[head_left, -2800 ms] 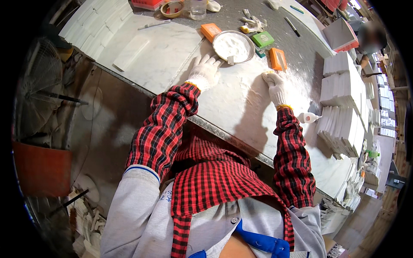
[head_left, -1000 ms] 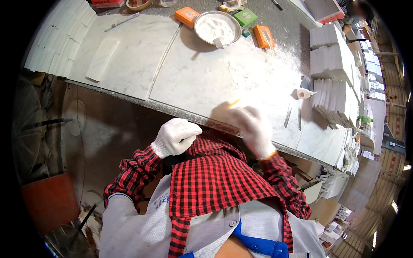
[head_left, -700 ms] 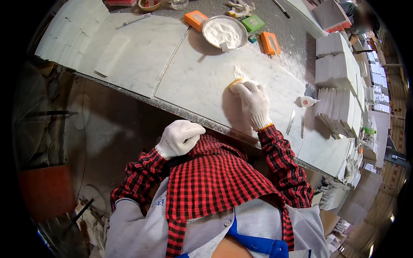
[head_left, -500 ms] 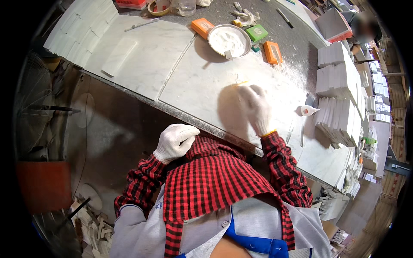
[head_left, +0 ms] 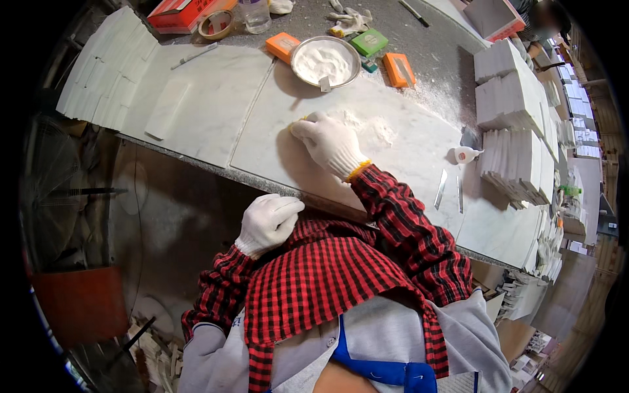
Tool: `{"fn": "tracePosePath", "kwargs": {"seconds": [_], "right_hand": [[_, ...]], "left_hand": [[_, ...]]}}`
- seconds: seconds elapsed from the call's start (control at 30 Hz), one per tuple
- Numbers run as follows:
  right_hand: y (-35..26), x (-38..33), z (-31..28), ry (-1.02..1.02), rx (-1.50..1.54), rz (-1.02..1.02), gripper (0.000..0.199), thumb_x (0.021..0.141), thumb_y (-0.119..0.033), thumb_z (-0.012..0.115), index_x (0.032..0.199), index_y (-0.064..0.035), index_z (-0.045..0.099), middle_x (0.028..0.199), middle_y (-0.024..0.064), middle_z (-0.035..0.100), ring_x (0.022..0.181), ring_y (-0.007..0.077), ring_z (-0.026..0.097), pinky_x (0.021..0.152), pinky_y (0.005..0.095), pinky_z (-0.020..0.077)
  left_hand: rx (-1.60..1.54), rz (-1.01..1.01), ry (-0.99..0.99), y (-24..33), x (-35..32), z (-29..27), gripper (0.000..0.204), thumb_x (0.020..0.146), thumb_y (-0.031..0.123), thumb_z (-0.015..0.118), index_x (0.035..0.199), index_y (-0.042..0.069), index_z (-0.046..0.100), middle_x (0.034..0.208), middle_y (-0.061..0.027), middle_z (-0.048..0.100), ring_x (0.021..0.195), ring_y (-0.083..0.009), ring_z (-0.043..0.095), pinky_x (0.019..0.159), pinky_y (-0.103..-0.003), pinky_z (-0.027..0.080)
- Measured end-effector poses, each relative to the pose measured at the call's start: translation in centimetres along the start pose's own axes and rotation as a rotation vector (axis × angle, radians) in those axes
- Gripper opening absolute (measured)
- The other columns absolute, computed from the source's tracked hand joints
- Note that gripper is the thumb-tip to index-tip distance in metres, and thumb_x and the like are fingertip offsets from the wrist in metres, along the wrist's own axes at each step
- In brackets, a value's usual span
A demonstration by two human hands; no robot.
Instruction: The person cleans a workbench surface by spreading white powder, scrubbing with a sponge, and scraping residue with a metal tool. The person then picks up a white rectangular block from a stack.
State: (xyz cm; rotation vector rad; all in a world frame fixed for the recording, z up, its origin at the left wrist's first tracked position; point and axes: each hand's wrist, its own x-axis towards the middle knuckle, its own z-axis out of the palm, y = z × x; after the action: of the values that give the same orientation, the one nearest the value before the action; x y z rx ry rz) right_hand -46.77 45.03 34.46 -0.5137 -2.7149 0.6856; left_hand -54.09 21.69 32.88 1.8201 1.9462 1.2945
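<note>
My right hand (head_left: 327,144), in a white knitted glove, is on a pale marbled slab (head_left: 252,141) on the table. Its fingers are bunched downward, and a bit of yellow shows at the tips; what they pinch is hidden. Smeared white powder (head_left: 379,133) lies just right of it. Beyond stands a metal bowl (head_left: 356,64) of white powder, with a small flat piece (head_left: 325,84) at its near rim. My left hand (head_left: 267,224), also gloved, is curled closed before the table edge, over the red-and-black checked apron (head_left: 308,281), with nothing seen in it.
Orange boxes (head_left: 283,46) and a green box (head_left: 369,42) flank the bowl. Stacked white slabs (head_left: 508,95) rise at right, near a small white bottle (head_left: 466,154) and two thin blades (head_left: 441,188). More stacked pieces (head_left: 108,72) stand left. A person (head_left: 547,29) is far right.
My right hand has swept left across the slab, uncovering the smeared powder to its right. My left hand has stayed curled in about the same place. The view has shifted slightly.
</note>
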Motion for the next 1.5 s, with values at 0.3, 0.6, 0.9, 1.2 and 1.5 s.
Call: {"fn": "tracePosePath", "kwargs": {"seconds": [0.3, 0.6, 0.9, 1.2, 1.5], "right_hand": [[6.2, -5.9, -10.5, 0.34, 0.224, 0.266, 0.022, 0.095, -0.004, 0.072, 0.117, -0.0014, 0.076, 0.108, 0.0157, 0.073, 0.099, 0.0247, 0.072, 0.086, 0.0327, 0.0576], [8.3, -13.0, -11.8, 0.4, 0.064, 0.433, 0.029, 0.09, -0.006, 0.069, 0.119, 0.0006, 0.074, 0.108, 0.0181, 0.075, 0.102, 0.03, 0.072, 0.092, 0.0352, 0.056], [9.7, -13.4, -11.2, 0.297, 0.137, 0.528, 0.031, 0.095, -0.008, 0.07, 0.124, 0.0015, 0.073, 0.117, 0.0161, 0.074, 0.109, 0.0256, 0.072, 0.098, 0.0337, 0.0542], [10.2, -14.9, -12.3, 0.37, 0.059, 0.462, 0.028, 0.09, -0.003, 0.071, 0.117, -0.001, 0.074, 0.11, 0.0141, 0.075, 0.107, 0.0294, 0.07, 0.097, 0.0361, 0.0544], [10.3, -19.2, -14.1, 0.446, 0.077, 0.564, 0.029, 0.091, -0.004, 0.071, 0.119, -0.0016, 0.074, 0.114, 0.0132, 0.074, 0.111, 0.0279, 0.07, 0.099, 0.0361, 0.0538]], "left_hand": [[0.213, 0.238, -0.238, -0.3, 8.8, 5.7, 0.044, 0.081, 0.019, 0.076, 0.124, 0.012, 0.07, 0.14, -0.0133, 0.06, 0.131, -0.0359, 0.057, 0.108, -0.049, 0.049], [0.17, 0.152, 0.124, -1.8, 6.5, -1.2, 0.014, 0.074, 0.002, 0.073, 0.064, 0.01, 0.067, 0.058, -0.0058, 0.054, 0.055, -0.0274, 0.054, 0.059, -0.04, 0.044], [0.121, 0.134, -0.028, 0.0, 7.0, 3.0, 0.022, 0.078, 0.008, 0.077, 0.1, 0.011, 0.076, 0.1, -0.0051, 0.072, 0.103, -0.0282, 0.067, 0.094, -0.042, 0.052], [0.344, 0.14, -0.193, 0.7, 15.0, 10.4, 0.034, 0.085, 0.03, 0.074, 0.118, 0.021, 0.076, 0.144, -0.0065, 0.06, 0.146, -0.0354, 0.043, 0.123, -0.055, 0.031], [0.23, 0.004, -0.506, 2.9, 18.7, 16.3, 0.056, 0.085, 0.052, 0.074, 0.138, 0.035, 0.07, 0.161, -0.0179, 0.046, 0.153, -0.0562, 0.021, 0.125, -0.069, 0.007]]}}
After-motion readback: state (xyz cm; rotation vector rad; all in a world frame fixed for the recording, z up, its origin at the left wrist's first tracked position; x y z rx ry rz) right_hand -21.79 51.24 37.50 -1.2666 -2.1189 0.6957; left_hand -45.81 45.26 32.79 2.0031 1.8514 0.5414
